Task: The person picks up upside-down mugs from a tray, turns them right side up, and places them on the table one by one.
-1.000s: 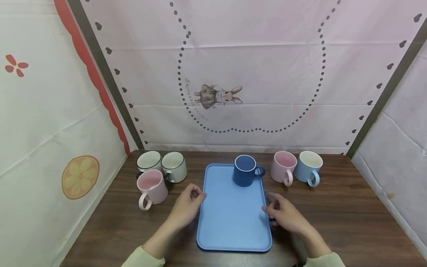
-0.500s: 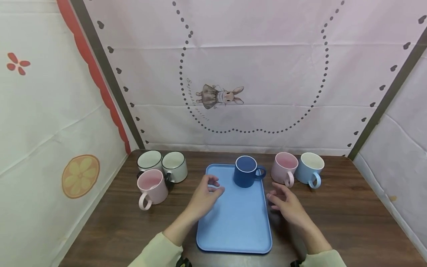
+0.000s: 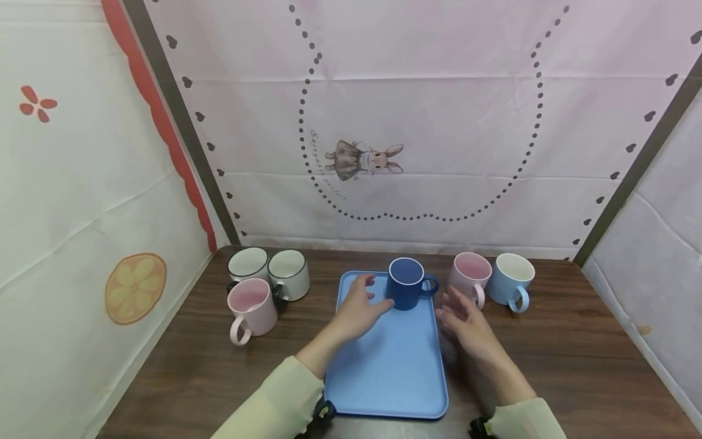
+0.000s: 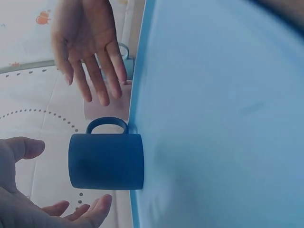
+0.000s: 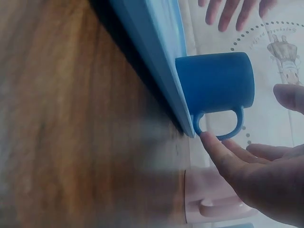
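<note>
A dark blue mug stands upright on the far right part of the light blue tray, its handle jutting right past the tray's edge. Over the tray, to the near left of the mug, is my left hand, thumb and fingers spread apart with nothing between them. My right hand is beside the tray's right edge, close to the mug's handle, its fingers extended and holding nothing. In the left wrist view a gap shows between the blue mug and the left fingers. Whether the right fingertips touch the handle I cannot tell.
Behind my right hand stand a pink mug and a light blue mug. On the left, another pink mug sits before two white mugs with dark rims, one of them a white mug. Patterned cloth hangs behind the brown table.
My left hand has moved from the tray's left edge to above the tray, near the blue mug. My right hand has shifted forward and its fingers have straightened. The mugs and tray have stayed put.
</note>
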Available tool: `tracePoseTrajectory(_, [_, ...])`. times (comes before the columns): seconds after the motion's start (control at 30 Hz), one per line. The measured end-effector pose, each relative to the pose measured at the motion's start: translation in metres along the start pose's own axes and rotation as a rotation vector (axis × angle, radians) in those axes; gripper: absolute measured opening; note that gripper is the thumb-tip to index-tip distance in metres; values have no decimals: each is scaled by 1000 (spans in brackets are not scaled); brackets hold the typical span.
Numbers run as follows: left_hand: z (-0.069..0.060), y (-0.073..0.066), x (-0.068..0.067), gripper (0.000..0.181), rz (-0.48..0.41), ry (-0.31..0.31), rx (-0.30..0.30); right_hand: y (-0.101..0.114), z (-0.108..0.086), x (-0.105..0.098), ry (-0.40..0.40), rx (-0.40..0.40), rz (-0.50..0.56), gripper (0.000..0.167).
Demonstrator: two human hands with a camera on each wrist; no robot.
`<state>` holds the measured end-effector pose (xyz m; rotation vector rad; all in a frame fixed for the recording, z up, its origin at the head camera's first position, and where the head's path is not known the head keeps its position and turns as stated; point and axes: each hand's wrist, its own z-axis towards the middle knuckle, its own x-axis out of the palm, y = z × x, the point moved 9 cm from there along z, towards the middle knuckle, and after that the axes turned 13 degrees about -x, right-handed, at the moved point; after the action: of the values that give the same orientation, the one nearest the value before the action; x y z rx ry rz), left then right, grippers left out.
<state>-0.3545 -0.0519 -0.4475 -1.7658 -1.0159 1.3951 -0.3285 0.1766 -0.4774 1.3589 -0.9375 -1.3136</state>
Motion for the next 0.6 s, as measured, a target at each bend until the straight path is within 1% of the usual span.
tracePoseTrajectory(0.13, [8, -5, 10, 79, 49, 21, -11, 4, 5, 2, -4, -10, -21, 80])
tracePoseTrajectory(0.23, [13, -9, 16, 82, 59, 33, -18, 6, 9, 2, -8, -9, -53, 81])
tracePoseTrajectory(0.4, [20, -11, 22, 87, 24, 33, -39, 6, 17, 4, -16, -21, -72, 82])
tracePoseTrajectory(0.6, [30, -8, 28, 90, 4, 18, -85, 4, 24, 7, -13, -45, -101, 83])
